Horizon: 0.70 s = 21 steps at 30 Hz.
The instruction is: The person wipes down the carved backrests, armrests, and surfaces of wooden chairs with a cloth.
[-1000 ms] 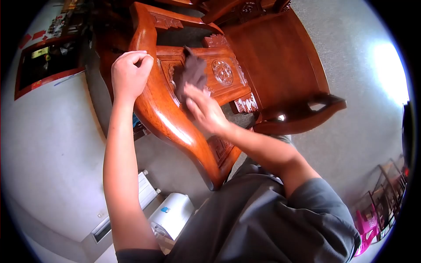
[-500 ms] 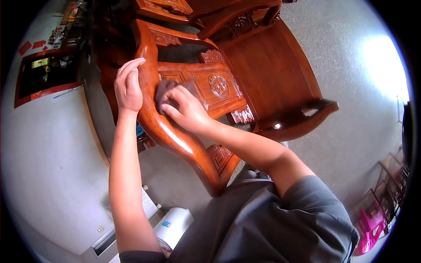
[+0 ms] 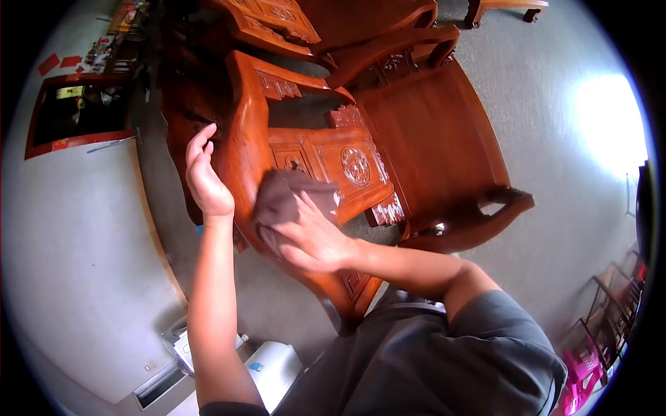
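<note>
In the head view a glossy reddish-brown carved wooden chair [image 3: 430, 139] stands before me, its thick curved top rail [image 3: 244, 132] nearest. My right hand [image 3: 312, 236] is pressed over a dark brown cloth [image 3: 277, 194] that lies against the lower stretch of this rail. The cloth is bunched beneath the fingers, and part of it spreads toward the carved back panel [image 3: 355, 166]. Beside the rail's left side is my left hand [image 3: 208, 182], empty, fingers extended upward. I cannot tell whether its palm touches the wood.
Another carved wooden seat [image 3: 277, 24] adjoins at the top, and a dark wooden piece [image 3: 191, 104] stands behind the rail. A white rounded object [image 3: 274, 371] is low on the left. A pink plastic item [image 3: 583, 378] and dark racks [image 3: 614, 305] are at right.
My right hand has moved down along the rail with the cloth, which now spreads wider. My left hand has come off the upper rail and its fingers have opened. The view has shifted slightly.
</note>
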Tool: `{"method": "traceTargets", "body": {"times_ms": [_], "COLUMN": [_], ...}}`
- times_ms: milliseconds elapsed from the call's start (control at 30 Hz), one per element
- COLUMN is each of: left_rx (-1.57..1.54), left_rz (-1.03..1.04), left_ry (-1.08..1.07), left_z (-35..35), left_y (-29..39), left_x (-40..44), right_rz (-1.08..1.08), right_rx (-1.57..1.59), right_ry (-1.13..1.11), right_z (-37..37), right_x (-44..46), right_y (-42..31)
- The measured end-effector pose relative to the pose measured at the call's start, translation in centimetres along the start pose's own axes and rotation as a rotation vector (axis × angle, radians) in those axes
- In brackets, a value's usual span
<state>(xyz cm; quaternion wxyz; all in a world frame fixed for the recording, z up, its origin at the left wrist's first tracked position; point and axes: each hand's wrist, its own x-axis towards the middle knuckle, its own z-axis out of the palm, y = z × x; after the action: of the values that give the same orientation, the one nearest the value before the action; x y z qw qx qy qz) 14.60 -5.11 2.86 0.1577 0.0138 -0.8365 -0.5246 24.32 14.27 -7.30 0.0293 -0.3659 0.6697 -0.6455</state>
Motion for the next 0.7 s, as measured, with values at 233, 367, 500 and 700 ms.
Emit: {"method": "traceTargets", "body": {"times_ms": [233, 367, 500, 700], "left_rx": [-0.091, 0.659, 0.779, 0.814], "left_rz": [-0.116, 0.15, -0.005, -0.071], "left_ry": [0.102, -0.213, -0.256, -0.272], "left_z": [0.4, 1.7, 2.6, 3.0], "left_y": [0.0, 1.8, 2.4, 3.0], "left_x": [-0.1, 0.6, 0.9, 1.2], "right_rz": [0.152, 0.279, 0.45, 0.448], "right_rx": [-0.063, -0.009, -0.004, 0.164], "right_ry": [0.259, 0.326, 0.325, 0.333], "right_z": [-1.4, -2.5, -0.9, -2.4], "right_x": [14.7, 21.0, 22.6, 14.0], "right_y": [8.0, 16.1, 25.4, 16.4]}}
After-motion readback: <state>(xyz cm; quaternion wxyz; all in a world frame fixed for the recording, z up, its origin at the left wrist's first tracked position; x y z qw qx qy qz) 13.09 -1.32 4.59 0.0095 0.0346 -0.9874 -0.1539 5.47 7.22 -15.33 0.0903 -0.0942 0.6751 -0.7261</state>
